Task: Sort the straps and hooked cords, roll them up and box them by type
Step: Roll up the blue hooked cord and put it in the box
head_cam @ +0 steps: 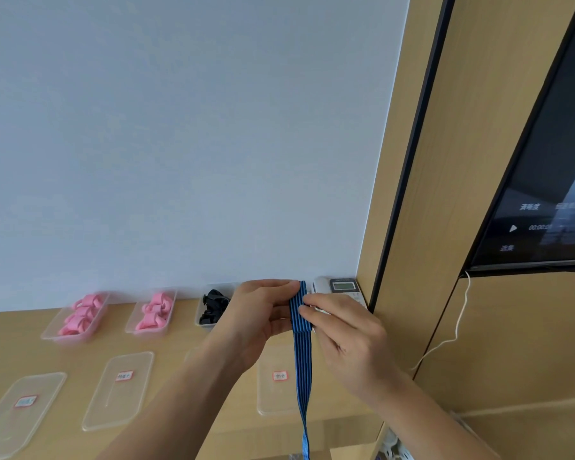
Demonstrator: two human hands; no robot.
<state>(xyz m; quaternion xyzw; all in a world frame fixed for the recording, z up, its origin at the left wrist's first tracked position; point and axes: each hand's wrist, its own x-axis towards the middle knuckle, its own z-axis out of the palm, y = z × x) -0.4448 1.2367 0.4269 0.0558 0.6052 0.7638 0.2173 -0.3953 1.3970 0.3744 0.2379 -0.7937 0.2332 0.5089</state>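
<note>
My left hand [263, 313] and right hand [342, 340] both pinch the folded top of a blue striped strap [300, 313], held up above the desk [166, 346]; its tail hangs straight down past the lower edge. Behind, along the wall, sit two boxes of pink rolls [77, 318] [153, 315] and a box of black cords [213, 307]. Labelled lids [120, 390] lie nearer me.

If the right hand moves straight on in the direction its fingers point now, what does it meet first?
The right hand points left, fingers pinching the blue striped elastic strap. Just beyond the strap it would most likely meet the left hand, which holds the same roll from the other side.
</note>
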